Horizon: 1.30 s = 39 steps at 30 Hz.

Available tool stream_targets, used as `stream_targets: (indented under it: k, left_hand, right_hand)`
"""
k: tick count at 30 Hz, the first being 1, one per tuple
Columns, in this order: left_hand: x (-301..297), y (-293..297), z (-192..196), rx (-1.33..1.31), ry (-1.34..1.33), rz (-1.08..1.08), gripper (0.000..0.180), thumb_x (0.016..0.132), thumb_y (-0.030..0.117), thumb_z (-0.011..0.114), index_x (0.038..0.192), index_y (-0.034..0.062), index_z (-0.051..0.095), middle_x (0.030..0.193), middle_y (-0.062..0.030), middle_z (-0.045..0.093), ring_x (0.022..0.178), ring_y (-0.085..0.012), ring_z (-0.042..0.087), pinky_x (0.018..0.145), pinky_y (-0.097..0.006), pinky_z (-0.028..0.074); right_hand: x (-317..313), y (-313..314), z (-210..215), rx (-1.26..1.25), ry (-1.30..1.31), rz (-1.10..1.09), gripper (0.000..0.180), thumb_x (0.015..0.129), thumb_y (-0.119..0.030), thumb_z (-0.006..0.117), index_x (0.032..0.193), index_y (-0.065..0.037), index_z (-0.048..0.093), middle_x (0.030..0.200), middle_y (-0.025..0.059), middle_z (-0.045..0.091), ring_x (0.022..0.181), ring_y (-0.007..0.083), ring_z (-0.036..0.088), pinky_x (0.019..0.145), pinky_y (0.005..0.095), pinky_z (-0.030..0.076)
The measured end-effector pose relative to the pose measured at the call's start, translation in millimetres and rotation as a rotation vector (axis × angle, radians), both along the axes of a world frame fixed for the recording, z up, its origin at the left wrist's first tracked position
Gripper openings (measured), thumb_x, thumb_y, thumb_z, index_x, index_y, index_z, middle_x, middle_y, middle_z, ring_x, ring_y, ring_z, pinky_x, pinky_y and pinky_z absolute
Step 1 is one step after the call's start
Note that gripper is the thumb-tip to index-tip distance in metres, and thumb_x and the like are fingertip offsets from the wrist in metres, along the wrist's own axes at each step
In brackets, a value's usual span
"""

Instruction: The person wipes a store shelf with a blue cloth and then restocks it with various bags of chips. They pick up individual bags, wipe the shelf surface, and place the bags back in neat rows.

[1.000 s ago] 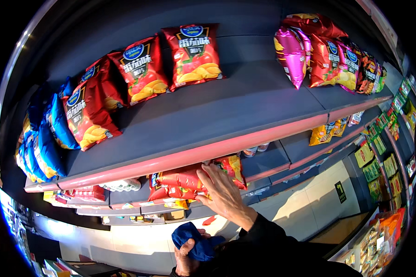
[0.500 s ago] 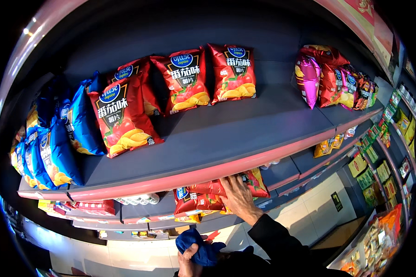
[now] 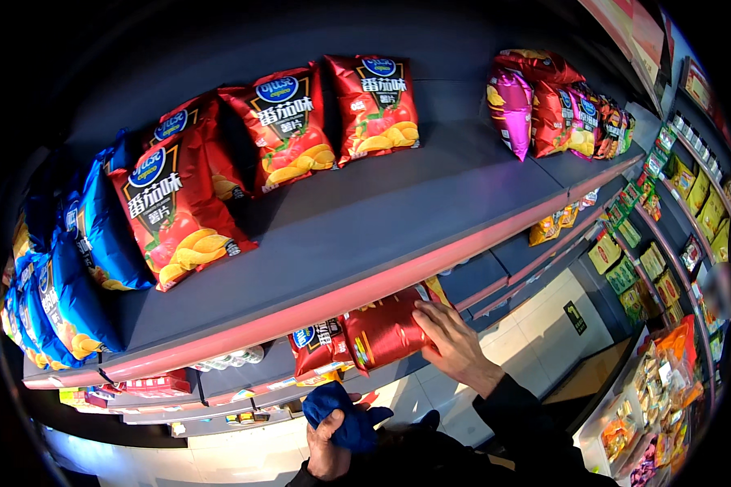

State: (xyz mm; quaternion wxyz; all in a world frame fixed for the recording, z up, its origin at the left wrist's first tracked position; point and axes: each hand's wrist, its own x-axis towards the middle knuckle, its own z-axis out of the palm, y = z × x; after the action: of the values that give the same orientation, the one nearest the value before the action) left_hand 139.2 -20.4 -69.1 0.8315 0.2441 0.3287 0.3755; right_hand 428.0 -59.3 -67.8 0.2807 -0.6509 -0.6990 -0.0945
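Below the pink front edge of the upper shelf, my right hand (image 3: 455, 341) is closed on the right end of a red bag of chips (image 3: 382, 329). The bag lies on its side, back face up, jutting out from under that edge. Beside it, further left, rests another red chip bag (image 3: 321, 347). My left hand (image 3: 326, 445) is low in the view, fingers wrapped round a bunched dark blue cloth (image 3: 343, 414). Several red tomato chip bags (image 3: 179, 215) stand on the upper shelf (image 3: 382, 219), leaning back.
Blue chip bags (image 3: 69, 300) crowd the shelf's left end. A cluster of purple and red bags (image 3: 556, 105) stands at its right. Hanging snack packs (image 3: 625, 276) line the far right, above a clear bin of packaged goods (image 3: 625, 422). Pale floor tiles (image 3: 536, 345) show below.
My right hand has drawn the red chip bag outward and right from under the shelf edge. The shelf has shifted left and tilted in view. My left hand still holds the cloth.
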Motion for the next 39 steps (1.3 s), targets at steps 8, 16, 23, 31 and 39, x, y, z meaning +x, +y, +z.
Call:
stream_targets:
  k: [8, 16, 23, 31, 39]
  left_hand:
    - [28.6, -8.3, 2.0, 0.017, -0.079, -0.023, 0.061, 0.088, 0.017, 0.074, 0.140, 0.0011, 0.046, 0.129, -0.0164, 0.065, 0.114, -0.0323, 0.067, 0.101, -0.049, 0.054]
    - [47.6, -19.1, 17.6, 0.250, -0.164, 0.003, 0.080, 0.080, 0.020, 0.075, 0.149, 0.0018, 0.039, 0.137, -0.0194, 0.060, 0.122, -0.0379, 0.063, 0.104, -0.052, 0.053]
    - [38.7, -20.8, 30.8, 0.235, -0.228, -0.173, 0.059, 0.086, 0.028, 0.076, 0.131, 0.0007, 0.050, 0.117, -0.0156, 0.062, 0.110, -0.0295, 0.064, 0.101, -0.045, 0.051]
    - [28.9, -25.3, 41.1, 0.247, -0.163, -0.063, 0.046, 0.085, 0.025, 0.075, 0.119, 0.0022, 0.054, 0.107, -0.0122, 0.060, 0.102, -0.0260, 0.064, 0.096, -0.043, 0.053]
    - [20.3, -24.2, 50.6, 0.239, -0.187, -0.038, 0.034, 0.085, 0.025, 0.076, 0.104, 0.0057, 0.055, 0.100, -0.0087, 0.056, 0.092, -0.0227, 0.060, 0.089, -0.040, 0.053]
  right_hand:
    - [9.0, -86.8, 64.7, -0.082, 0.273, 0.114, 0.071, 0.079, -0.014, 0.083, 0.143, -0.009, 0.053, 0.149, 0.0155, 0.055, 0.134, 0.0376, 0.054, 0.106, 0.0466, 0.050]
    - [24.8, -83.3, 123.0, 0.239, 0.659, 0.253, 0.078, 0.077, -0.029, 0.091, 0.138, 0.003, 0.053, 0.137, 0.0234, 0.061, 0.125, 0.0323, 0.062, 0.101, 0.0440, 0.051]
    - [23.1, -33.4, 163.1, 0.257, 1.243, 0.216, 0.075, 0.079, -0.013, 0.081, 0.143, 0.002, 0.044, 0.132, 0.0086, 0.059, 0.120, 0.0141, 0.057, 0.105, 0.0305, 0.044]
    - [13.9, 15.0, 212.9, 0.200, 1.392, 0.334, 0.056, 0.091, -0.010, 0.069, 0.140, 0.003, 0.046, 0.134, 0.0116, 0.060, 0.125, 0.0187, 0.059, 0.111, 0.0351, 0.044]
    - [8.2, 92.6, 224.5, -0.002, 1.489, 0.421, 0.043, 0.095, -0.022, 0.072, 0.131, -0.004, 0.055, 0.128, 0.0074, 0.063, 0.121, 0.0165, 0.062, 0.104, 0.0391, 0.052]
